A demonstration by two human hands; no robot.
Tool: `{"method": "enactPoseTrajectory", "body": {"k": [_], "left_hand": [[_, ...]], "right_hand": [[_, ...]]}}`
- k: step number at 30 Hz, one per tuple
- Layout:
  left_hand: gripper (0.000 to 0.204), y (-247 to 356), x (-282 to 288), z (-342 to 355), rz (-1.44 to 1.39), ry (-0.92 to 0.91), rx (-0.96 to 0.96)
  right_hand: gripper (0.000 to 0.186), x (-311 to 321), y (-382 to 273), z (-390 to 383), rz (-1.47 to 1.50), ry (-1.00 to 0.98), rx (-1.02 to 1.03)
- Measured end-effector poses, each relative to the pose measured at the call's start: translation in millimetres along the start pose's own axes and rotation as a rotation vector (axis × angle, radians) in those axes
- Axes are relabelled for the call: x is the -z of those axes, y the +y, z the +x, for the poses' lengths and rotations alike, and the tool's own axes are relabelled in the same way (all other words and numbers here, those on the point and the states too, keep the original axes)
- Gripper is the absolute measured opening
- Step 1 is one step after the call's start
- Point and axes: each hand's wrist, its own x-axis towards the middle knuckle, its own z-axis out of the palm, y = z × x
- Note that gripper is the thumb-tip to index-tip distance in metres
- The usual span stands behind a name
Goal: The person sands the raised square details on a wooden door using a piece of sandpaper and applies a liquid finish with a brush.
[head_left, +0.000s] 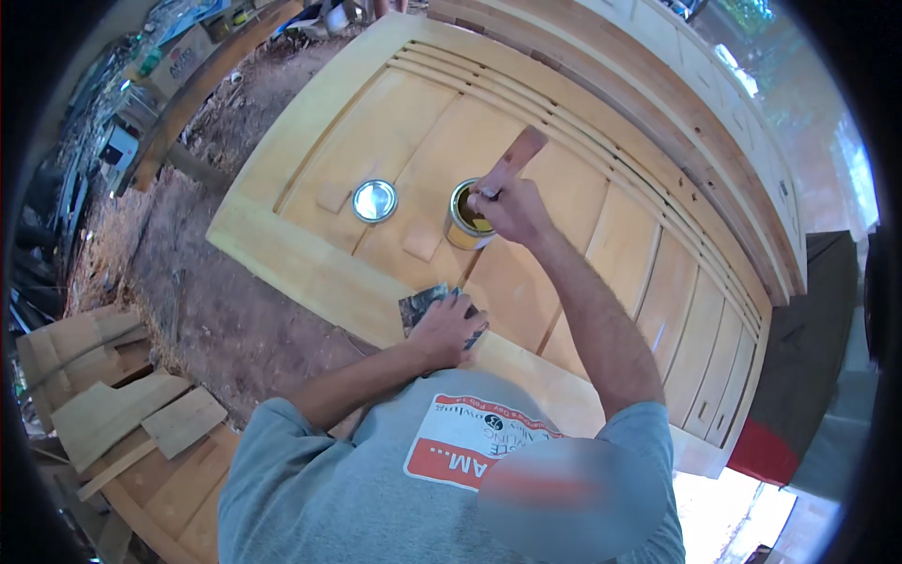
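Observation:
My right hand (507,209) is closed around a flat wooden stick (519,155) above an open round can (462,233). The stick slants up and away from the can's mouth; my fingers hide whether its lower end dips inside. Yellowish-brown contents show within the can, which stands on a large panelled wooden door (301,254) lying flat. Near the door's front edge, my left hand (449,331) is closed over a dark, patterned, crumpled sheet (411,310), whose material I cannot make out. A shiny round metal lid (376,200) lies left of the can.
Two small tan squares (423,240) lie on the door by the can and lid. Long wooden strips run along the door's far side, with stacked boards (648,117) behind. Wood offcuts (122,414) are at lower left. Dark and red fabric (789,376) hangs at right.

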Motion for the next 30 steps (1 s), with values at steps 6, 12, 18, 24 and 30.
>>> {"method": "enactPoseTrajectory", "body": {"k": [6, 12, 18, 24, 30], "left_hand": [[0.069, -11.7, 0.0, 34.3, 0.255, -0.294, -0.281], [0.032, -10.9, 22.4, 44.5, 0.285, -0.269, -0.346], [0.018, -0.3, 110.8, 38.6, 0.068, -0.225, -0.093], [0.019, -22.1, 165.5, 12.5, -0.277, 0.112, 0.076], [0.017, -16.7, 103.8, 28.2, 0.148, 0.176, -0.221]], "right_hand": [[0.019, -3.7, 12.7, -0.6, 0.056, -0.06, 0.112], [0.019, -7.9, 15.4, 2.0, 0.041, -0.043, 0.156], [0.022, -6.0, 25.0, -0.3, 0.082, -0.025, 0.111], [0.022, -0.2, 17.5, -0.5, 0.054, -0.08, 0.061], [0.025, 3.8, 20.5, 5.1, -0.008, -0.115, 0.132]]}}
